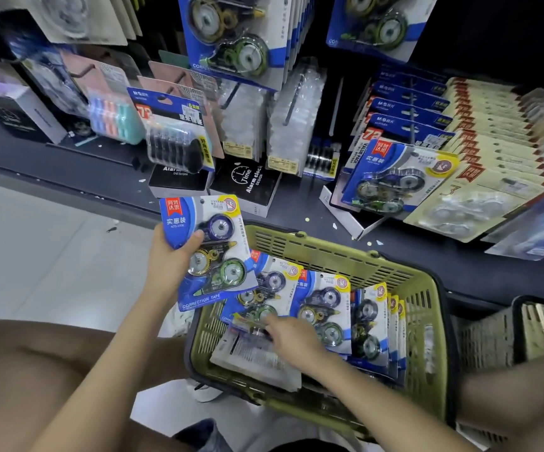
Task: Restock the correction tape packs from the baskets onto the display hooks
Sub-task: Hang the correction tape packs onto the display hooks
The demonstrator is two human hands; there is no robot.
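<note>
My left hand [169, 259] grips a blue correction tape pack [213, 252] by its left edge and holds it upright above the left rim of the olive green basket [335, 256]. Inside the basket my right hand [291, 336] reaches down, and its fingers pinch the lower edge of another pack [264, 288]. Several more packs [370, 324] stand in a row in the basket's right half. Matching packs hang on display hooks above [234, 37] and at the lower right [391, 181].
Black alarm clock boxes [247, 184] stand on the dark shelf ledge behind the basket. Other blister packs hang at left [174, 132] and beige carded packs [492, 132] at right. A second dark basket [508, 334] sits at far right. My knees frame the basket.
</note>
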